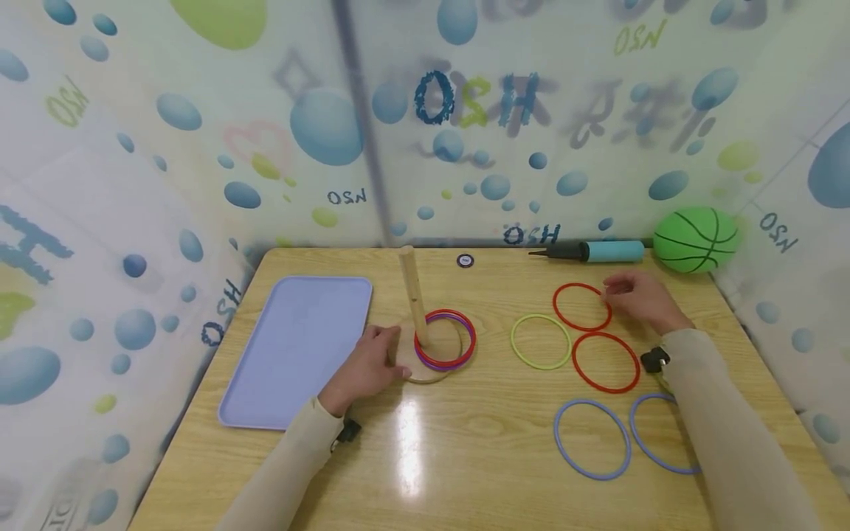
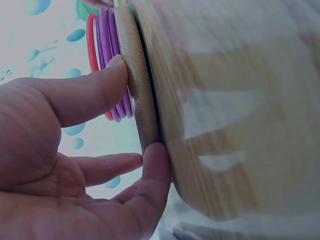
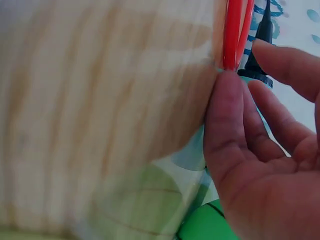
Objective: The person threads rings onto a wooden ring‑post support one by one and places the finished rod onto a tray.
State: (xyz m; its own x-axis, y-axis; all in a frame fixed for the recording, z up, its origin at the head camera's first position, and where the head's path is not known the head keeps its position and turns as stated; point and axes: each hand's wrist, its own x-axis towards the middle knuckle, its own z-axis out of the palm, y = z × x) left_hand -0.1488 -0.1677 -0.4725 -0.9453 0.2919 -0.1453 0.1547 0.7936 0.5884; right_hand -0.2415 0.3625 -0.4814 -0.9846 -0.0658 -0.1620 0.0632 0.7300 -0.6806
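My left hand [image 1: 368,365] grips the rim of the round wooden base [image 2: 135,75] of a ring stand, thumb on one side and fingertips at the lower edge. An upright wooden peg [image 1: 413,295] rises from it. Around the peg lie a red ring [image 1: 474,328] and purple rings [image 2: 106,37]. Over on the right, my right hand [image 1: 640,299] is at the edge of the farther red ring [image 1: 575,284]. In the right wrist view one fingertip meets this red ring [image 3: 232,35] at the table surface, while the thumb stays apart from it.
A second red ring [image 1: 574,358], a yellow-green ring [image 1: 538,316] and two blue rings [image 1: 555,428] lie flat nearby. The right forearm partly covers one blue ring. A lilac tray [image 1: 299,346] sits left. Along the back are a pump [image 1: 614,251], a green ball [image 1: 696,240] and a small disc [image 1: 465,260].
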